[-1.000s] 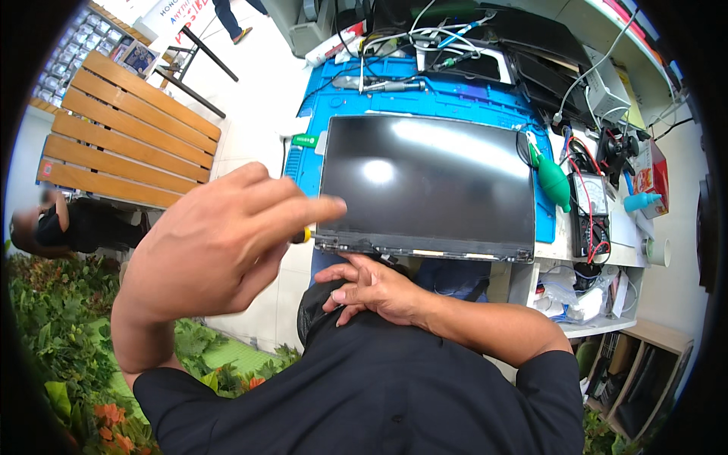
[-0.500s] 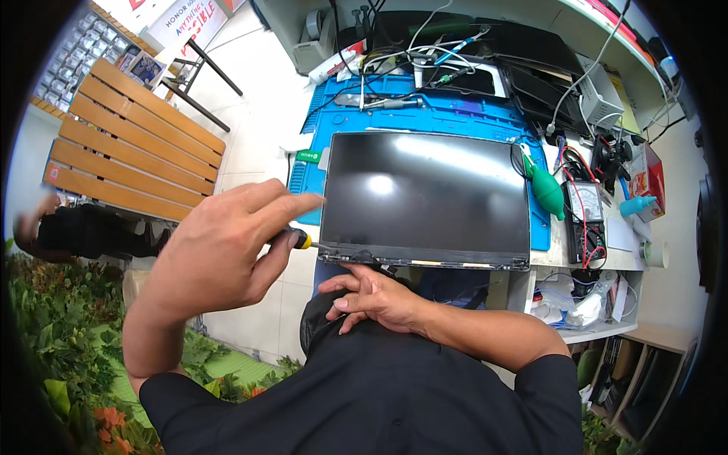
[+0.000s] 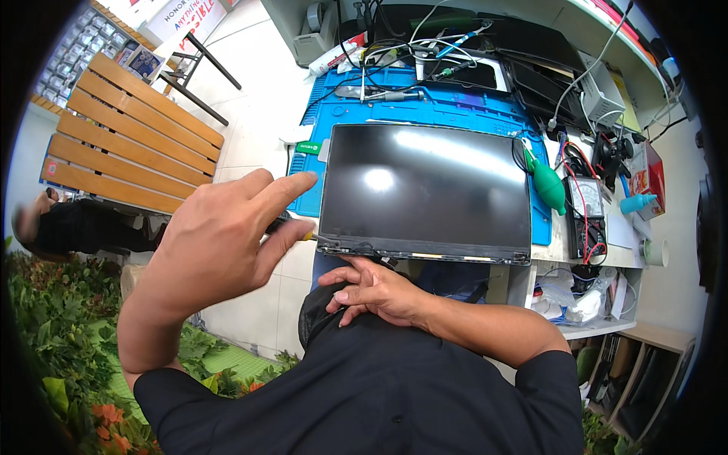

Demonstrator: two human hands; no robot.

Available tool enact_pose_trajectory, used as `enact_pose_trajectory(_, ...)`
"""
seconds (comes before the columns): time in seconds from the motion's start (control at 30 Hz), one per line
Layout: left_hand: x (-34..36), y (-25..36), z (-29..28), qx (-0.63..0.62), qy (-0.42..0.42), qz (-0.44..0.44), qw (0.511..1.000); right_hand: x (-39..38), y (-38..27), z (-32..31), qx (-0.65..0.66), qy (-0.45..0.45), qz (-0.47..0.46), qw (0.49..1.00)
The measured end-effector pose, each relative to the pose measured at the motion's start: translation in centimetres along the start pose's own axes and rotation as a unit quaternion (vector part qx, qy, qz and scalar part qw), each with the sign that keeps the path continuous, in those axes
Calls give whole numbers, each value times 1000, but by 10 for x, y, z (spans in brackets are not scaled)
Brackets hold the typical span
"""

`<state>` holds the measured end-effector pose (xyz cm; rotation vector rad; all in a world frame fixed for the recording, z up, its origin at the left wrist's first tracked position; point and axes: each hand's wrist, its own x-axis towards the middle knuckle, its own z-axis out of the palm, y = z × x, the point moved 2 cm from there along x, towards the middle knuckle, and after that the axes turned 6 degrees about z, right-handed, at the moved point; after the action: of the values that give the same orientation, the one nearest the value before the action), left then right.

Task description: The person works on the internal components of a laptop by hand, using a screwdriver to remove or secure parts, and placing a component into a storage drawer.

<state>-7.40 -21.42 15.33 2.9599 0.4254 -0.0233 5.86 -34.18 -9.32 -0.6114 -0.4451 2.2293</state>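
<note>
A black laptop screen [image 3: 425, 197] lies on the blue mat [image 3: 303, 189], its lower edge jutting over the desk's front. My left hand [image 3: 231, 235] is at its lower-left corner, closed round a black-and-yellow screwdriver [image 3: 279, 225] whose shank reaches toward that corner; the tip is too small to make out. Below the screen, my right hand [image 3: 375, 296] is open with fingers spread, one fingertip touching the underside of the lower edge. A green air blower [image 3: 548, 188] lies against the screen's right side, and a green-labelled object [image 3: 307, 148] is beside its upper left.
Tangled cables [image 3: 409, 49], tools [image 3: 387, 95] and dark panels crowd the back. A multimeter [image 3: 585, 220], blue bottle [image 3: 635, 203] and red box stand right. Leftward are a slatted bench [image 3: 129, 144], a person [image 3: 83, 227] and artificial foliage [image 3: 45, 318].
My left hand has shifted a little, its index finger rising and its thumb moving right along the screwdriver since half a second ago. My right hand stays at the screen's lower edge.
</note>
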Motion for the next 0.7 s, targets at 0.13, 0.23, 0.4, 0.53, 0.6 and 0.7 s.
enact_pose_trajectory(0.13, 9, -4, -4, 13, -2, 74, 997, -1, -2, 2, 4, 1, 2, 1000)
enact_pose_trajectory(0.23, 2, -3, 7, 47, 19, -81, 995, 2, 0, -2, 1, -3, 0, 1000)
enact_pose_trajectory(0.4, 11, -6, -3, -8, -13, 110, 994, 0, -1, 0, 8, -2, 2, 1000)
enact_pose_trajectory(0.53, 7, 5, -1, 38, -36, -65, 997, 0, 0, -2, 9, -2, -2, 1000)
enact_pose_trajectory(0.6, 11, 4, -7, 31, -78, -37, 996, 0, 1, -2, 10, -3, -3, 1000)
enact_pose_trajectory(0.7, 14, 0, -5, -13, 6, 105, 994, 0, 1, -2, 11, -5, -2, 1000)
